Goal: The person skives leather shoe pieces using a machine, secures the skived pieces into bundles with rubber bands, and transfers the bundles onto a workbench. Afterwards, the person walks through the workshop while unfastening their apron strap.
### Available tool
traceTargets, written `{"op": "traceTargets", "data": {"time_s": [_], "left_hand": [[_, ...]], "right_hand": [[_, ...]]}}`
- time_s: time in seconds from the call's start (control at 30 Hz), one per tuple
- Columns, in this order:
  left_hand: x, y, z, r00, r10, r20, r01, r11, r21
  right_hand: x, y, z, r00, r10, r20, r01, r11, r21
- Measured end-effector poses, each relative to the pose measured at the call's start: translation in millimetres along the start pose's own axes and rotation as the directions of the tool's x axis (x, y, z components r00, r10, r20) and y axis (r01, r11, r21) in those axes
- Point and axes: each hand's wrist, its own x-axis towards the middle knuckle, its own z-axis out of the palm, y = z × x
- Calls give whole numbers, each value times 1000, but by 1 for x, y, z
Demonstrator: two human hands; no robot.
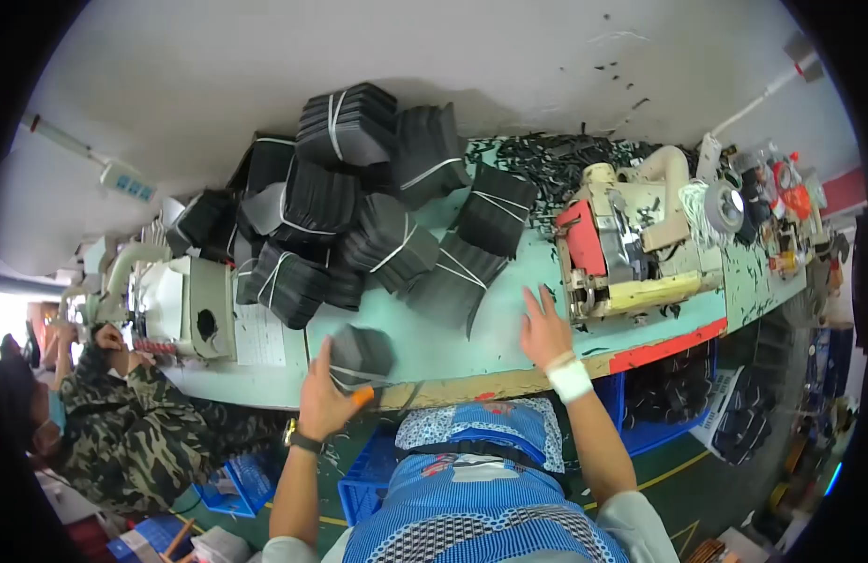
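Note:
A bundle of dark grey, angular sheet pieces, blurred by motion, is at the table's front edge. My left hand is at its lower left corner, with the fingers along its left side and the thumb, wearing an orange cover, below it. A pale band shows near that thumb. My right hand is over the green tabletop, fingers apart and nothing in them, left of a cream-coloured machine. Behind both hands lie several similar bundles tied with white bands, piled against the wall.
Black scraps litter the table's back right. A second machine stands on the left, where a person in a camouflage jacket works. Blue crates with dark pieces are below the table on the right.

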Motion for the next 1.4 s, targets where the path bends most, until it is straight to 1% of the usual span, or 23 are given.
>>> {"op": "traceTargets", "data": {"time_s": [0.07,0.13,0.2,0.23,0.33,0.4,0.47,0.6,0.7,0.83,0.9,0.93,1.0,1.03,1.07,1.1,1.13,1.17,1.2,1.27,1.3,1.33,1.4], "left_hand": [[-3,43,-16,989,107,99,-105,994,-17],[10,83,-21,942,304,145,-293,951,-94],[46,113,-23,897,439,-44,-435,897,79],[72,123,-28,825,543,-155,-489,824,285],[155,136,-39,533,770,-350,-360,581,730],[199,136,-38,572,699,-429,-165,611,775],[218,132,-18,512,741,-435,-254,614,747],[200,102,61,513,790,-337,-387,563,730],[182,103,72,622,743,-247,-372,559,741],[180,114,50,616,774,-143,-413,472,779],[162,120,49,593,799,-97,-479,447,756],[144,125,58,580,812,-60,-569,456,684],[123,76,116,519,854,21,-818,490,301],[88,67,146,546,808,221,-830,486,274],[37,72,188,755,615,228,-655,688,313],[-7,84,202,594,507,624,-804,349,482],[-45,85,229,524,658,540,-849,451,275],[-54,109,244,448,454,770,-731,682,23],[-66,135,257,240,258,936,-462,878,-124],[-112,247,261,422,306,853,-147,952,-269],[-87,251,284,457,461,761,-320,883,-343],[-62,277,284,426,559,711,-656,732,-182],[-21,337,269,565,598,568,-689,721,-75]], "right_hand": [[21,-6,8,994,74,80,-71,997,-39],[27,2,42,913,407,33,-405,913,-54],[-9,-1,47,926,365,95,-358,930,-87],[-36,-2,44,930,342,135,-330,938,-102],[-127,25,40,918,373,136,-355,925,-139],[-186,42,14,866,488,114,-480,873,-90],[-278,96,43,661,718,218,-695,696,-180],[-434,91,68,350,912,212,-932,362,-20],[-488,48,71,-100,850,517,-963,-214,166],[-503,15,82,-107,793,600,-946,-268,185],[-524,23,117,22,790,613,-905,-246,348],[-533,29,135,37,794,607,-878,-264,400],[-539,34,155,55,852,520,-801,-274,533],[-535,34,148,53,843,535,-735,-330,592],[-545,38,158,41,836,547,-688,-374,622],[-552,42,174,32,829,558,-634,-415,652],[-568,50,205,63,824,564,-672,-382,634],[-573,58,204,69,819,570,-702,-367,611],[-585,62,206,72,809,584,-737,-351,578],[-615,86,215,120,708,696,-819,-326,473],[-620,104,197,133,653,746,-870,-282,403],[-641,120,205,163,717,678,-835,-266,482],[-697,149,229,60,723,688,-289,-647,705]]}}
